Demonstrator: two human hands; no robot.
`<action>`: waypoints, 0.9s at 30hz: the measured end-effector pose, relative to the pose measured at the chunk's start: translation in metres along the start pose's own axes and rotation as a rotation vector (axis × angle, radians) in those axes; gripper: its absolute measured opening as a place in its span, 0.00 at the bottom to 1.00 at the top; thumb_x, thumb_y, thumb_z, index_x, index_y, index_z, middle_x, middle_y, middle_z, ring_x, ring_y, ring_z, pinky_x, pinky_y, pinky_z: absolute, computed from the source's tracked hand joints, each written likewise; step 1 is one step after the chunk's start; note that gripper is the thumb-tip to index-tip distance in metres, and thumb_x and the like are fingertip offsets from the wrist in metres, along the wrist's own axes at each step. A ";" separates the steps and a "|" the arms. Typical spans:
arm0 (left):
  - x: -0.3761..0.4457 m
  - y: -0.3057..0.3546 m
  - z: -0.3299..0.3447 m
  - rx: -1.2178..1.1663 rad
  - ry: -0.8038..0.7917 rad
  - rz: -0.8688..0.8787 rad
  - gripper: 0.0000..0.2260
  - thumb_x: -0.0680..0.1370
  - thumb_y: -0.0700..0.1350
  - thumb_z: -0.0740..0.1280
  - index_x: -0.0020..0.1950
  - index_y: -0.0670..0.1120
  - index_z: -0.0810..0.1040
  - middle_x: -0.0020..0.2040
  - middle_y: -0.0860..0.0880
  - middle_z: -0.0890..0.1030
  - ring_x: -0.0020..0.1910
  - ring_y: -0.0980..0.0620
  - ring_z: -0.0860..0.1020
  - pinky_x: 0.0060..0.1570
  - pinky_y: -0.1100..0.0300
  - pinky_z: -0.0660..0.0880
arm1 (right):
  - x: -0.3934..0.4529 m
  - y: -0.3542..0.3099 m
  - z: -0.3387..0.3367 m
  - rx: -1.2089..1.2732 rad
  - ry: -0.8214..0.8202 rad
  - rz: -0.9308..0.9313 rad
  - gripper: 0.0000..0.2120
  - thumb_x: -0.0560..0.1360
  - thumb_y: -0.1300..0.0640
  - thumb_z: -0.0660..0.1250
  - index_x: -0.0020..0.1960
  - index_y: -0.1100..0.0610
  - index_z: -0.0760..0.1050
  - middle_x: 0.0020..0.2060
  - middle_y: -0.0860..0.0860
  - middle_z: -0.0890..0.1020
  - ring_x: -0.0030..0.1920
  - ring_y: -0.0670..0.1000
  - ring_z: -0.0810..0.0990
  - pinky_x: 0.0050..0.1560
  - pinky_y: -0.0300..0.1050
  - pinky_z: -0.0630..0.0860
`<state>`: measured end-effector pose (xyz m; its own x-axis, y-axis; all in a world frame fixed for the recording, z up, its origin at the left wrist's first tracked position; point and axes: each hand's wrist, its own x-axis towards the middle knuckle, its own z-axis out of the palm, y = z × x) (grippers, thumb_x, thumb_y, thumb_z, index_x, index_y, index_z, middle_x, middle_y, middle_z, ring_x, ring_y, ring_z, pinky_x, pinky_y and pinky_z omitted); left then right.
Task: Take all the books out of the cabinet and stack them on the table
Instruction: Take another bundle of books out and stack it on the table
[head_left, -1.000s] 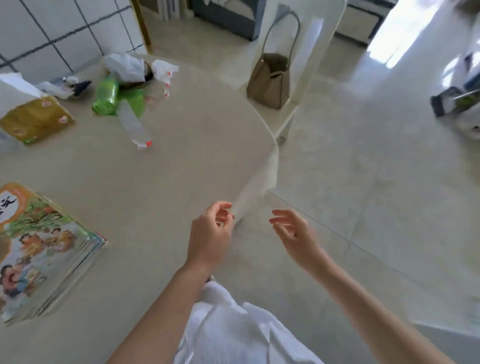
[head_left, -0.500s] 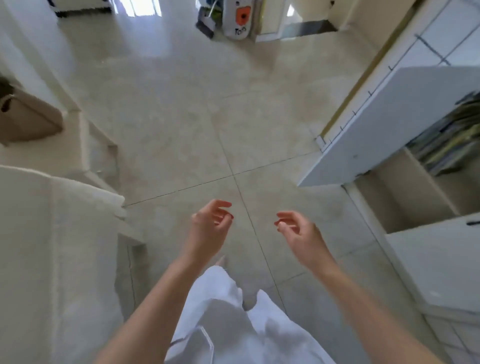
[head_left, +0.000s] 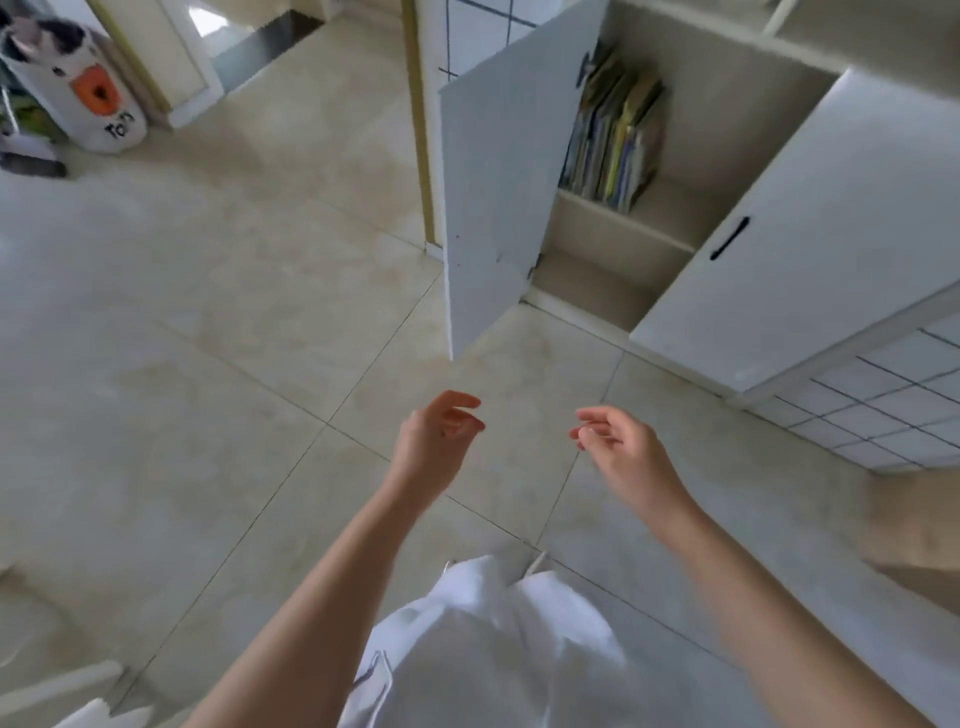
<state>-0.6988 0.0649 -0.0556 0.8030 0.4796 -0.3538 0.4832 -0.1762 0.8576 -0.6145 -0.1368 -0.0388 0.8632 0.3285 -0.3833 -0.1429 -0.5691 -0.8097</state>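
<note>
Hanging over the tiled floor (head_left: 218, 395) with fingers loosely curled and gripping nothing: left hand (head_left: 434, 441). Doing the same just beside it, palm turned inward, thumb and fingertips nearly meeting but pinching nothing: right hand (head_left: 621, 449). Standing well ahead of both hands, up and to the right of the right hand: the cabinet (head_left: 727, 130), with its left door (head_left: 498, 197) swinging wide open toward the hands and its right door (head_left: 779, 244) also hanging open. Leaning upright on the cabinet's upper shelf (head_left: 660, 208), pressed against the left side behind the open door: a row of thin, colourful books (head_left: 610, 140). Showing below the forearms: white clothing (head_left: 493, 654).
</note>
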 end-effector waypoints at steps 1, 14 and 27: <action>0.012 0.008 0.008 0.012 -0.027 0.012 0.14 0.74 0.36 0.64 0.47 0.56 0.78 0.41 0.50 0.85 0.44 0.49 0.82 0.46 0.57 0.77 | 0.005 0.003 -0.009 0.020 0.030 0.021 0.07 0.76 0.58 0.65 0.53 0.49 0.77 0.48 0.52 0.84 0.51 0.51 0.82 0.54 0.49 0.77; 0.161 0.110 0.179 0.073 -0.292 -0.039 0.15 0.74 0.37 0.65 0.46 0.60 0.75 0.46 0.47 0.84 0.44 0.45 0.81 0.40 0.54 0.77 | 0.148 0.042 -0.164 0.079 0.177 0.149 0.07 0.76 0.57 0.66 0.52 0.47 0.76 0.48 0.53 0.84 0.52 0.53 0.82 0.56 0.55 0.76; 0.320 0.163 0.237 0.081 -0.170 -0.131 0.12 0.74 0.39 0.66 0.54 0.53 0.77 0.47 0.51 0.82 0.41 0.46 0.81 0.38 0.51 0.80 | 0.356 -0.008 -0.264 -0.007 0.077 0.159 0.16 0.73 0.51 0.65 0.59 0.53 0.77 0.53 0.53 0.83 0.56 0.53 0.81 0.61 0.57 0.75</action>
<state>-0.2806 -0.0142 -0.1175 0.7756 0.3523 -0.5237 0.6080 -0.1940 0.7699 -0.1782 -0.2142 -0.0516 0.8648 0.1753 -0.4704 -0.2772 -0.6144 -0.7387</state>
